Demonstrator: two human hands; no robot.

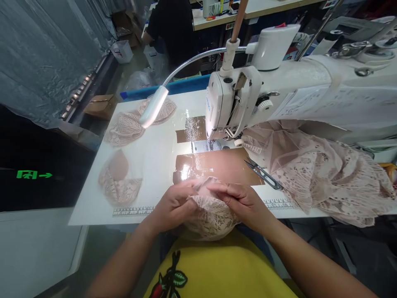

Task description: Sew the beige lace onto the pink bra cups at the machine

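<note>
A pale pink lace piece (212, 217) is held between both hands at the table's front edge, just in front of the sewing machine (221, 103). My left hand (176, 205) pinches its left side, thumb and fingers closed on the fabric. On the other side, my right hand (238, 200) grips the upper right edge with bent fingers. Thread snips (266, 176) lie right of the brown tape (217, 165). More lace cups (125, 128) rest at the table's back left, and another lace cup piece (119, 180) sits nearer the front left.
A heap of pink lace fabric (335, 174) covers the right side and hangs over the front edge. A lamp (154, 106) on a bendable arm reaches over the table (158, 165). Behind it sits a person in black (175, 29). A ruler strip (133, 211) runs along the front.
</note>
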